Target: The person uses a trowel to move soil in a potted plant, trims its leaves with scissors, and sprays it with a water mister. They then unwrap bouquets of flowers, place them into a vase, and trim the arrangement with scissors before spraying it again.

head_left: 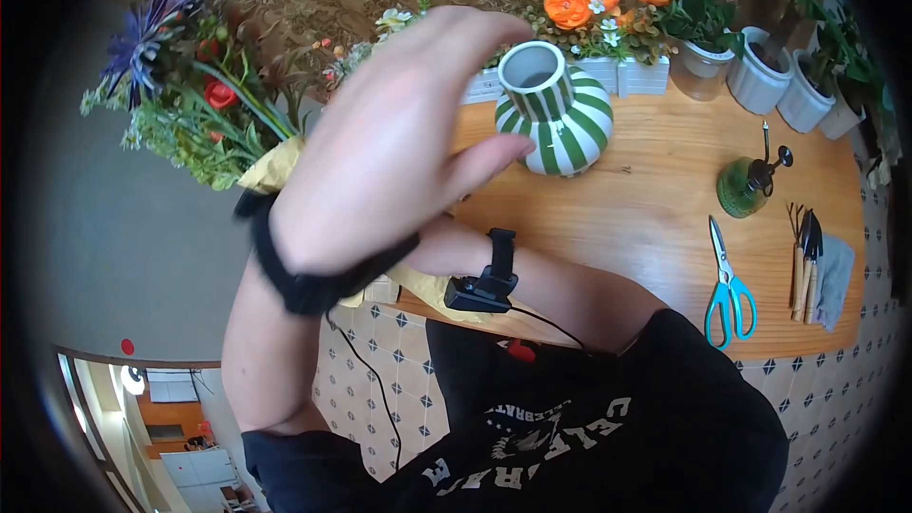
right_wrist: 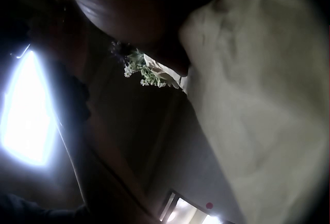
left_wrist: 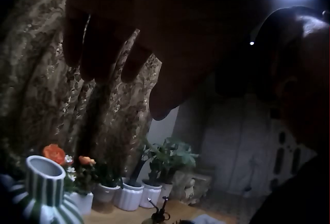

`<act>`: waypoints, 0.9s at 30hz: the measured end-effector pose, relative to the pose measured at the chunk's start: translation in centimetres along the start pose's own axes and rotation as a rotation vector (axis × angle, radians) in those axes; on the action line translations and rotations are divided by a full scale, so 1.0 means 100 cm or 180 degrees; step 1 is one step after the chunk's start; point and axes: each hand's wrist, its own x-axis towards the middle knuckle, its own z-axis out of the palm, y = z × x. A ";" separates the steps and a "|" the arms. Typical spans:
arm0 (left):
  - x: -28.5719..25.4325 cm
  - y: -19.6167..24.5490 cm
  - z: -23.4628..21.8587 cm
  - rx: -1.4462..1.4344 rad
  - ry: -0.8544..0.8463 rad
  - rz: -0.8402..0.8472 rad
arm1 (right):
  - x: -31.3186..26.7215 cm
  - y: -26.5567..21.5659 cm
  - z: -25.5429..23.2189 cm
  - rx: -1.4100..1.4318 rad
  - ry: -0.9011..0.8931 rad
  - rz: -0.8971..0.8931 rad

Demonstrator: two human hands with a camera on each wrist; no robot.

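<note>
The left hand [head_left: 380, 123] is raised just left of the vase [head_left: 562, 128], 1 thumb standing apart from the loosely bent fingers. Farther left of the vase is the paper-wrapped bouquet [head_left: 214, 100]; the right hand [right_wrist: 134, 12] touches its paper [right_wrist: 263, 100], but I cannot tell how those fingers close.

Quick headcount, clock directions from the middle of the head view: one striped vase [head_left: 576, 133] and three orange blooms [head_left: 567, 7] at 1, four potted plants [head_left: 760, 81] at 2, one bouquet [head_left: 228, 119] at 10. Around 3: one spray bottle [head_left: 740, 190], one pair of scissors [head_left: 725, 280], one cloth [head_left: 835, 275], at least two garden tools [head_left: 809, 237].
</note>
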 end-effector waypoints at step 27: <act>0.070 -0.077 0.085 0.0097 -0.1622 -0.0835 | -0.006 0.019 0.012 -0.0809 -0.0421 0.0506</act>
